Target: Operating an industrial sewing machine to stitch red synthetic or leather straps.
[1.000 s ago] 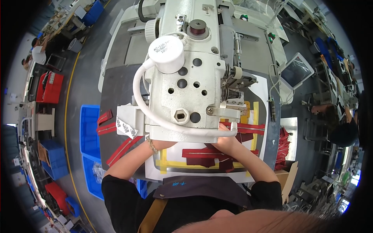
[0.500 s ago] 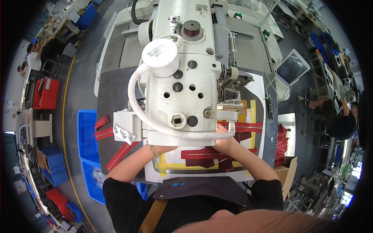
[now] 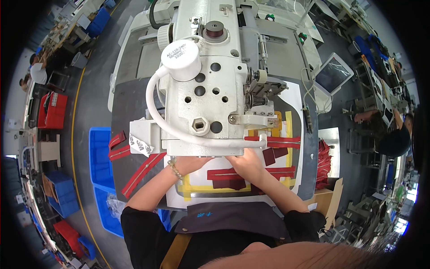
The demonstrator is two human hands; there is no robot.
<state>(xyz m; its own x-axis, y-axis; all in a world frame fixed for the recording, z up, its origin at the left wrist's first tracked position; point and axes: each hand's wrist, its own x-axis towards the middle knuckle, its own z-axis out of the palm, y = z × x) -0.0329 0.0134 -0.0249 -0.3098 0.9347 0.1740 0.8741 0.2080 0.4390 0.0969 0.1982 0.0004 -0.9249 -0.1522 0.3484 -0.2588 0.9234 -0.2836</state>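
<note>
A white industrial sewing machine [image 3: 204, 103] stands in front of me, its head covering the fingers of both hands. My left hand [image 3: 191, 164], with a beaded bracelet at the wrist, reaches under its front edge; the fingers are hidden. My right hand [image 3: 245, 166] bends inward under the same edge, its fingertips out of sight; whether it holds anything does not show. Just below my right hand lies a red zipper [image 3: 224, 174] over dark red fabric pieces [image 3: 229, 184]. Farther up on the right, another red zipper [image 3: 284, 142] lies above a dark red patch [image 3: 274, 156].
Yellow tape [image 3: 208, 194] frames the work area. More red zippers [image 3: 144, 173] lie left of the machine, beside blue bins [image 3: 99, 154]. At the right are a pile of red zippers [image 3: 324, 163], a cardboard box [image 3: 323, 197] and a screen [image 3: 333, 75].
My right hand has drawn back from the upper right zipper and turned inward under the machine's front edge. More of my left hand shows. The view has shifted slightly.
</note>
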